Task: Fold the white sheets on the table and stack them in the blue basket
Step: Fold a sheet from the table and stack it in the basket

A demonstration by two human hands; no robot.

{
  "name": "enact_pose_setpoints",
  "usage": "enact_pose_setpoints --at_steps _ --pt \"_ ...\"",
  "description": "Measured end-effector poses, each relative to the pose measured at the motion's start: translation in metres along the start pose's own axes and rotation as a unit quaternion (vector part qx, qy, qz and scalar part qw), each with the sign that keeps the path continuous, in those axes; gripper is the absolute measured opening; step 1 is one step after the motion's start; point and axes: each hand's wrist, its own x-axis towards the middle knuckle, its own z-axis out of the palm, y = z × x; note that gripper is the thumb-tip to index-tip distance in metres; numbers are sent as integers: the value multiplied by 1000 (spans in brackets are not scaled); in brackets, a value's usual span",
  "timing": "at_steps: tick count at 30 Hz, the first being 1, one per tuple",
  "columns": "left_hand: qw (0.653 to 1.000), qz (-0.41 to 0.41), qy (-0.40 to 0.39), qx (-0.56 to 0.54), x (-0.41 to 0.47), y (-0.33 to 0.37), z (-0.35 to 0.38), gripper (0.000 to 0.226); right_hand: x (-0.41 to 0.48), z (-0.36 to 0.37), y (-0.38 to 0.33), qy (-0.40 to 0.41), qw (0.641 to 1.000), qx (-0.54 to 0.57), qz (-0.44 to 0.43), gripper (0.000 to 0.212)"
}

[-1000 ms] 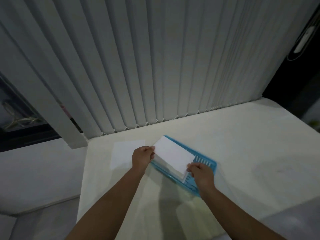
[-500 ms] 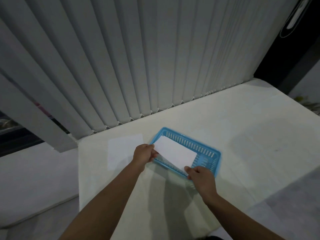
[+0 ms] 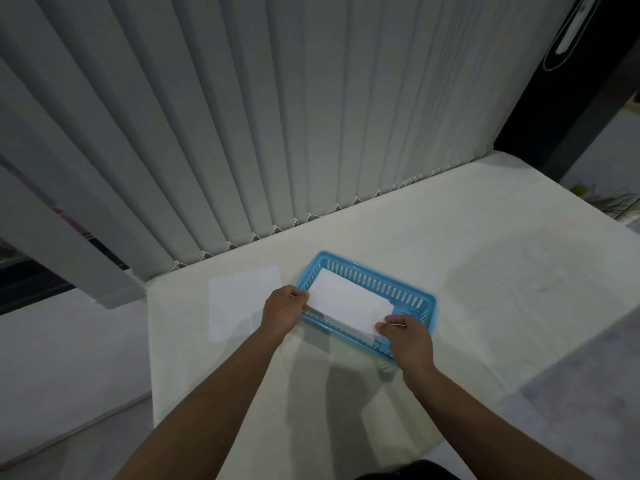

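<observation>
Grey vertical blinds (image 3: 277,116) hang behind everything and fill the upper part of the view, their lower ends reaching the far edge of the table (image 3: 485,271). The table is pale and takes up the middle and right of the picture, with its left edge running down past the person's left forearm.

On it sits the blue basket (image 3: 408,292), a shallow rectangular tray with slotted walls. Its long axis runs diagonally, from the far left down to the near right, and its near right corner is hidden behind the right hand.

A flat white sheet (image 3: 239,299) lies unfolded on the table just left of the basket, and its right part is covered by the left hand.

The folded sheet (image 3: 349,301) is inside the basket's outline, a narrow white rectangle lined up with the basket's long axis, so it too points from far left to near right. Whether it already rests on the basket floor or is held slightly above it cannot be told.

The left hand (image 3: 284,308) pinches the sheet's left end, fingers closed on the paper at the basket's left rim. The right hand (image 3: 408,339) pinches the near right corner between thumb and fingertips
</observation>
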Motion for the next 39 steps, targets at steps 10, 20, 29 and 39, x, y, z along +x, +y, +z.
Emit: enact_pose_setpoints --at_steps 10,20,29,39 --pt "923 126 53 360 30 1 2 44 -2 0 14 81 993 89 8 5" --pt "922 98 -20 375 43 -16 -6 46 -3 22 12 95 990 100 0 5" --pt "908 129 -20 398 45 -12 -2 46 0 25 12 92 992 88 -8 1" --pt "900 120 -27 418 48 -9 0 44 1 27 7 93 989 117 -2 3"
